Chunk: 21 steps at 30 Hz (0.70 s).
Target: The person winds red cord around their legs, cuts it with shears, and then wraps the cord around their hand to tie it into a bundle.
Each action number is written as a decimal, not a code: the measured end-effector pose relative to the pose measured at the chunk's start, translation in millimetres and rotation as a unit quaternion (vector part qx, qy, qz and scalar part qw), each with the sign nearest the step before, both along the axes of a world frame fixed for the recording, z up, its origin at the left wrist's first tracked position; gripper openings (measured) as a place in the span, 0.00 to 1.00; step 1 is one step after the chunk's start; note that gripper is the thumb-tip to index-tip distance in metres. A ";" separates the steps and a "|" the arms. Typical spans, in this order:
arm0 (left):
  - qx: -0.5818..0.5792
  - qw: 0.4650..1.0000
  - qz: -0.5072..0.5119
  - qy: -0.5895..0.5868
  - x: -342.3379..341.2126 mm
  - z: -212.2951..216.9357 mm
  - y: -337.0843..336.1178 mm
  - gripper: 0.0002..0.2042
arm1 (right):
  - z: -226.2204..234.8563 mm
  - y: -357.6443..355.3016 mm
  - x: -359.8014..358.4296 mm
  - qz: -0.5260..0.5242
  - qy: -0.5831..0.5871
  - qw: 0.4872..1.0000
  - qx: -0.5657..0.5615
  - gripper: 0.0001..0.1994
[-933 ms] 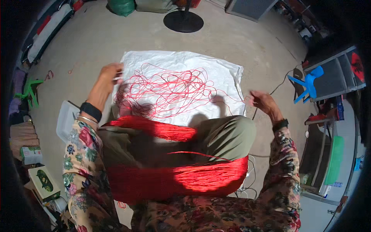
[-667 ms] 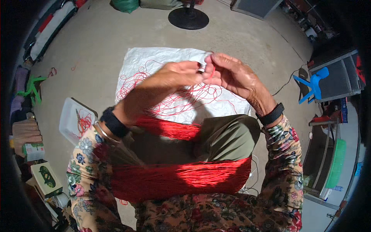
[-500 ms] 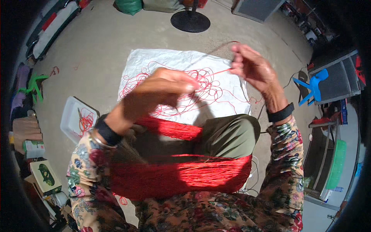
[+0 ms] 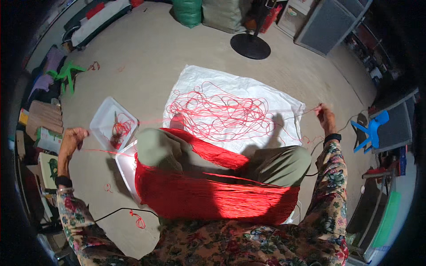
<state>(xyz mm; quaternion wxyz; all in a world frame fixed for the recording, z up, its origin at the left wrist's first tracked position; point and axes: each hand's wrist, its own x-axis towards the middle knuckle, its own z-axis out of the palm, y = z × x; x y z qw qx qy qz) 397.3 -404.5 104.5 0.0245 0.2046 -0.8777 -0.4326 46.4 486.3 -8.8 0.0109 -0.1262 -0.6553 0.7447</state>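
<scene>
Far out to the left, my left hand point(image 4: 73, 141) is closed on a red string point(image 4: 104, 151) that runs back to the skein. My right hand point(image 4: 326, 117), raised at the right beyond the sheet, pinches a red strand too. Faint, blurred lengths of string stretch between the hands across the middle. A thick skein of red string point(image 4: 186, 195) loops around my bent knees and lies across my lap. In front of me, a loose tangle of red string point(image 4: 222, 108) spreads over a white woven sheet point(image 4: 191, 76).
Left of the sheet stands a white plastic bin point(image 4: 98, 127) with red string scraps inside. A black round stand base point(image 4: 250, 46) sits beyond the sheet. A blue stool point(image 4: 372, 129) is at the right, a green one point(image 4: 69, 75) at the left. Sacks point(image 4: 224, 15) line the back.
My hands have spread wide apart, the left one swinging far left and nearer, the right one moving right and lower. String now stretches between them. The whole view has shifted.
</scene>
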 end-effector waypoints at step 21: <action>0.446 0.819 -0.252 0.261 -108.9 153.2 230.2 0.14 | 210.3 -294.7 225.2 0.564 0.081 0.815 0.110 0.09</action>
